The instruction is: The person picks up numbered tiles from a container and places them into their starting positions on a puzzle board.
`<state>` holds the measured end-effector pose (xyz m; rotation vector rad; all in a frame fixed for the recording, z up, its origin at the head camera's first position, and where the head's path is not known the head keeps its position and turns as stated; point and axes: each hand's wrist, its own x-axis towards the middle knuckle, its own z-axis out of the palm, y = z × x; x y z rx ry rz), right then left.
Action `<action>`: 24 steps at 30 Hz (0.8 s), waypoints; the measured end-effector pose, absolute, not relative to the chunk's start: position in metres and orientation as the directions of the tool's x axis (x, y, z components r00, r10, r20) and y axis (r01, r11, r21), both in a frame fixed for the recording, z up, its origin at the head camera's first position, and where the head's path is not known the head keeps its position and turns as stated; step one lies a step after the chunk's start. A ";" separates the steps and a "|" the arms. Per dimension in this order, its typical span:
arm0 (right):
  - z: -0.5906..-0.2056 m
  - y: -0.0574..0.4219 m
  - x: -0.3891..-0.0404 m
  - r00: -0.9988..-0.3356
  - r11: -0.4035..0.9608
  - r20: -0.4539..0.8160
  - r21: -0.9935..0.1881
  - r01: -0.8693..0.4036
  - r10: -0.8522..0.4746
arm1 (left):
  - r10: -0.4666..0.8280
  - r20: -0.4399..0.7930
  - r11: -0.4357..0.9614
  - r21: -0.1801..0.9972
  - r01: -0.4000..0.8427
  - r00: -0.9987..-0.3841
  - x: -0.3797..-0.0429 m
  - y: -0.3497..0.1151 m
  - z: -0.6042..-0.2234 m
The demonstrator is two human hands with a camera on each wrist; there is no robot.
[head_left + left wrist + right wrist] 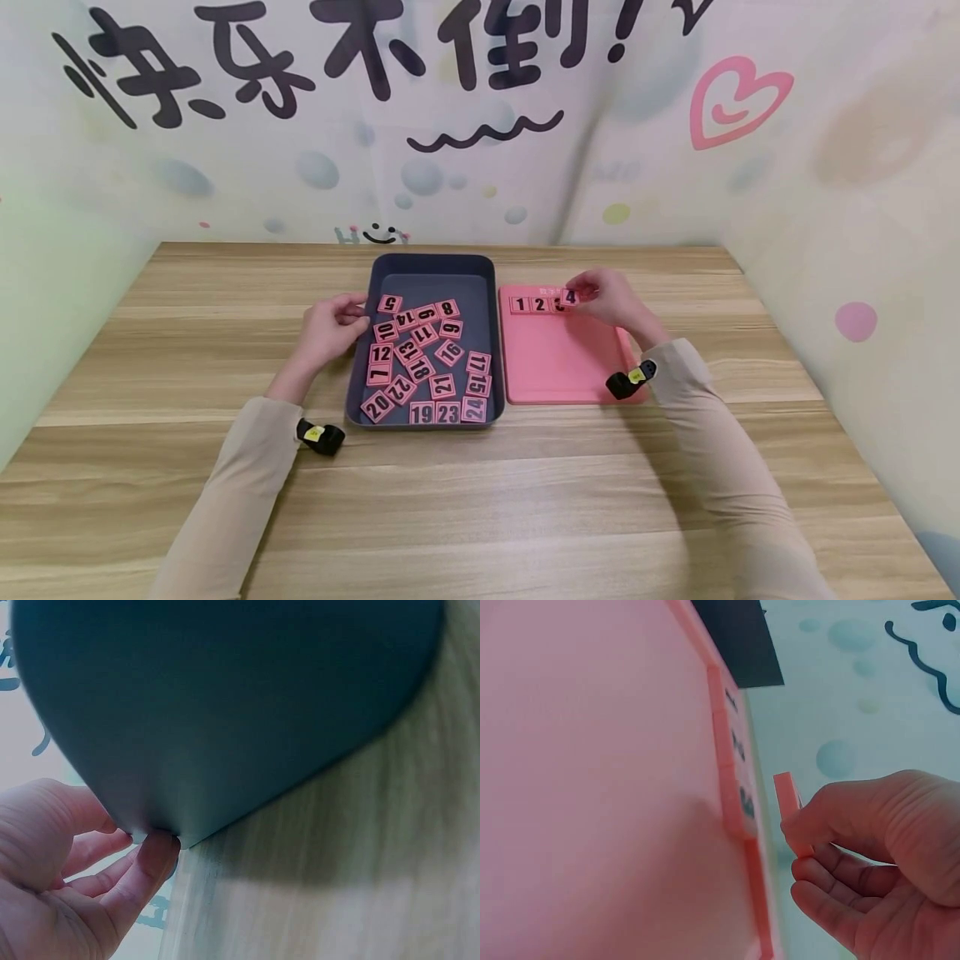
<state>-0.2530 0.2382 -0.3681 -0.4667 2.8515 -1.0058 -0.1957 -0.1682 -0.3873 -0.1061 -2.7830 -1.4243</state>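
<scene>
In the head view my right hand (611, 298) pinches a pink number tile marked 4 (571, 297), just above the top row of a pink board (551, 367). The right wrist view shows the tile (786, 796) between thumb and fingers, apart from the board. Tiles 1 (520, 305), 2 (539, 305) and 3 (557, 306) sit side by side along that row, the 3 partly covered. My left hand (332, 325) holds the left edge of a dark blue tray (435, 283). Its fingertips meet the tray's side (225, 735) in the left wrist view.
Several loose pink number tiles (442, 386) lie at various angles in the tray, mostly in its middle and near part. Tray and board stand close together on a wooden table (450, 517). A printed wall covering (480, 192) rises behind the table.
</scene>
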 end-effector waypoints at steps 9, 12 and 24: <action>-0.377 0.251 -0.255 -0.950 0.767 -0.014 -0.594 -0.242 -0.311 | 0.057 0.032 0.581 0.812 0.060 -0.998 -0.194 -0.168 -0.386; -0.378 0.254 -0.256 -0.947 0.770 -0.016 -0.587 -0.250 -0.320 | 0.061 0.040 0.579 0.813 0.068 -0.997 -0.194 -0.168 -0.386; -0.377 0.258 -0.257 -0.943 0.765 -0.041 -0.597 -0.243 -0.332 | 0.063 0.057 0.586 0.806 0.083 -0.996 -0.194 -0.168 -0.386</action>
